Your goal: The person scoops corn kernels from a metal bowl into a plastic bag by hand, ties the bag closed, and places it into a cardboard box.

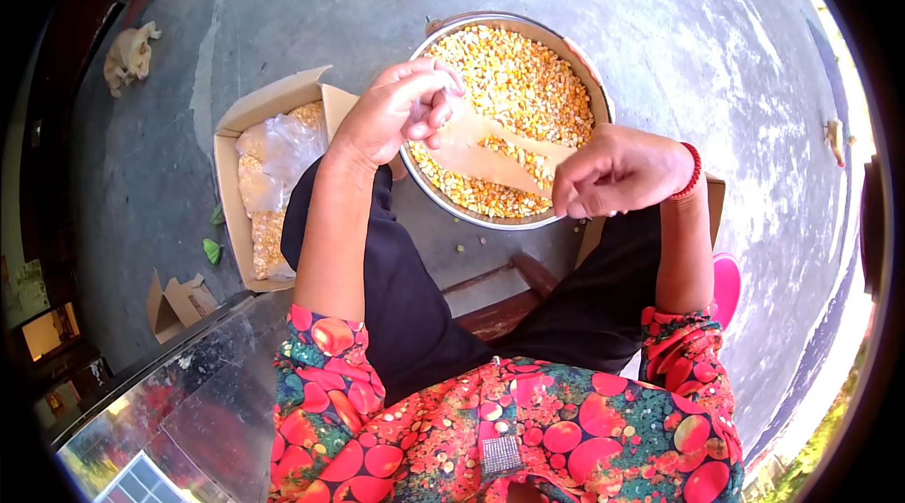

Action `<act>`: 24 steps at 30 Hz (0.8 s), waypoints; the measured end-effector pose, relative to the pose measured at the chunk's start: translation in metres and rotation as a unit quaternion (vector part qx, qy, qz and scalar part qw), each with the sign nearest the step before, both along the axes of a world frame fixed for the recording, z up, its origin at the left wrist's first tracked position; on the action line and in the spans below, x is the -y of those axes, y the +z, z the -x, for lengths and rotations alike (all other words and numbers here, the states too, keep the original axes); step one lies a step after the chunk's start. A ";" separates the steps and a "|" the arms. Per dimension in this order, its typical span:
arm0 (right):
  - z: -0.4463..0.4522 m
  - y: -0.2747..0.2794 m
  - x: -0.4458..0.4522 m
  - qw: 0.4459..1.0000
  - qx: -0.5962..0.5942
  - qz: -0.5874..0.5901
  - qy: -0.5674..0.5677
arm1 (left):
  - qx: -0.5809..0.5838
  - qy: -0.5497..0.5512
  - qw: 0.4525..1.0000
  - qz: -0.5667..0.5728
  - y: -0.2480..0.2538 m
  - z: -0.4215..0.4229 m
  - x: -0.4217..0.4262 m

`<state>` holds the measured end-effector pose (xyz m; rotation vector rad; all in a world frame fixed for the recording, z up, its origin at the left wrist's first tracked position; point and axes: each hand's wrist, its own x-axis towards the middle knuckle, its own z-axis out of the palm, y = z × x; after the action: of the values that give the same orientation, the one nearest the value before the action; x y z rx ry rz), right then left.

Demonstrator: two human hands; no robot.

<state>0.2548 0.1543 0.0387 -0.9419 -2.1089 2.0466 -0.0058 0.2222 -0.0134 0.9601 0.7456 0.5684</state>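
A round metal basin full of yellow and white corn kernels stands on the floor between my knees. Over the kernels stretches a flat, pale tan piece with a gap along its middle; its material is unclear. My left hand is closed at the left end of this piece, above the basin's left rim. At the other end, near the lower right rim, my right hand is closed with its fingers curled down. The exact grip is partly hidden behind the fingers.
Left of the basin, an open cardboard box holds corn and a clear plastic bag. A torn cardboard piece and a green leaf lie near it. Another cardboard box shows behind my right arm. A pale crumpled object lies farther left.
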 end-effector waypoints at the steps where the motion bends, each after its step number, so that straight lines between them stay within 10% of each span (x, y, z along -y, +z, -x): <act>1: 0.000 -0.001 0.000 0.999 0.039 0.018 -0.025 | -0.026 -0.044 0.999 -0.002 -0.002 0.001 -0.001; 5: -0.009 -0.055 -0.006 0.925 0.111 -0.354 -0.078 | -0.228 -0.051 0.957 -0.170 -0.012 -0.015 0.012; 11: 0.037 -0.090 0.011 0.884 0.182 -0.422 -0.083 | -0.379 -0.076 0.849 -0.359 -0.035 -0.016 0.011; 13: 0.051 -0.102 0.014 0.907 0.305 -0.287 0.045 | -0.408 -0.069 0.827 -0.381 -0.045 -0.017 0.008; 15: 0.049 -0.116 0.022 0.948 0.179 -0.223 0.137 | -0.377 0.037 0.773 -0.509 -0.057 -0.018 0.008; 20: 0.041 -0.108 0.012 0.971 0.108 -0.129 0.169 | -0.331 0.042 0.874 -0.354 -0.075 -0.036 0.010; 24: 0.021 -0.103 -0.009 0.979 0.177 -0.102 -0.024 | -0.229 0.078 0.963 -0.118 -0.074 -0.044 0.011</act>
<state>0.2340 0.1636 -0.0645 -1.3919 -2.3754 1.6983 0.0380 0.2117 -0.0876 1.2846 1.1937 0.5872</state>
